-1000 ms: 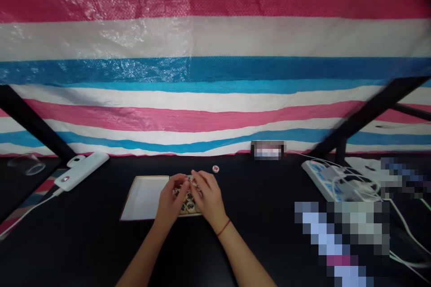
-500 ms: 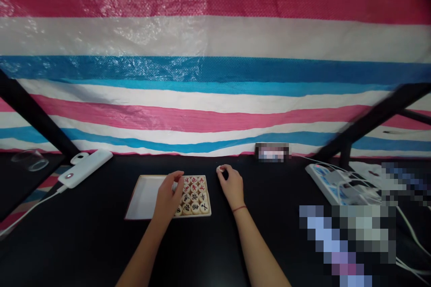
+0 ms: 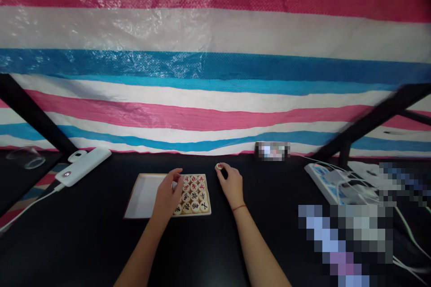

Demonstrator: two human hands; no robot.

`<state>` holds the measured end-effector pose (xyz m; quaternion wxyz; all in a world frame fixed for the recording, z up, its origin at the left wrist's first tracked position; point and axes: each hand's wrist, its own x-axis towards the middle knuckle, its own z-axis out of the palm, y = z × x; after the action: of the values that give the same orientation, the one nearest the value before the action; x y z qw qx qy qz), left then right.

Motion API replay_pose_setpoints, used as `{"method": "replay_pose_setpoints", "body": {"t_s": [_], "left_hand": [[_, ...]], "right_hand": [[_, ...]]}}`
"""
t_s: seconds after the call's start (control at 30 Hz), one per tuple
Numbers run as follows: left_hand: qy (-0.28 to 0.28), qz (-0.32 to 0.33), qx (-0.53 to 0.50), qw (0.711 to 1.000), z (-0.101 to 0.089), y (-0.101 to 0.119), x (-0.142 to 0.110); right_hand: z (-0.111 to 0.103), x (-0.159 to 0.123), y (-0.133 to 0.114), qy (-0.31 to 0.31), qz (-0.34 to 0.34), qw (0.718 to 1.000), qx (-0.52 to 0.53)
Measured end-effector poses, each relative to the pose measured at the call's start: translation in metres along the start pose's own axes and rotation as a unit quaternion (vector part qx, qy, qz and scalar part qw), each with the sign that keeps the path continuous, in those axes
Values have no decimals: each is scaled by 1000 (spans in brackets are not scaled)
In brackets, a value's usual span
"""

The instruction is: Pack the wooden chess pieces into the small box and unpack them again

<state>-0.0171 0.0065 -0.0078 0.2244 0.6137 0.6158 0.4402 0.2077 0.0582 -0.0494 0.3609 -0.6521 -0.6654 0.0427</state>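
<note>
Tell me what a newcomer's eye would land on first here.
Most likely the glossy striped sheet in pink, white and blue, filling the upper part of the view behind the black table. Next, the box at lower centre, with round pieces marked in red and black, the left grip over its left part. Then the right grip, its fingertips at a loose piece right of the box.

In the fingertips of our right hand [image 3: 231,184] we have a loose cream disc [image 3: 218,166], red character showing. Left of that hand, partly hidden by our left hand [image 3: 167,193], we see a shallow box [image 3: 209,202] holding rows of lettered discs [image 3: 194,196], red farther, black nearer. Its white-lined lid [image 3: 144,195] lies open beyond our left hand's outer side.
</note>
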Motion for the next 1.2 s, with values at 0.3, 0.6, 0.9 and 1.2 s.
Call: {"method": "replay_pose_setpoints", "body": {"t_s": [0.3, 0.6, 0.9, 1.2], "left_hand": [[-6, 2, 12, 1000, 0, -2, 1], [-1, 10, 5, 1000, 0, -5, 1], [1, 23, 25, 999, -2, -9, 3], [0, 95, 100, 990, 0, -10, 2]], "right_hand": [[0, 2, -1, -4, -2, 1000, 19], [-1, 3, -1, -31, 8, 999, 3], [-2, 2, -5, -23, 9, 999, 23], [-5, 1, -10, 32, -10, 998, 44]]}}
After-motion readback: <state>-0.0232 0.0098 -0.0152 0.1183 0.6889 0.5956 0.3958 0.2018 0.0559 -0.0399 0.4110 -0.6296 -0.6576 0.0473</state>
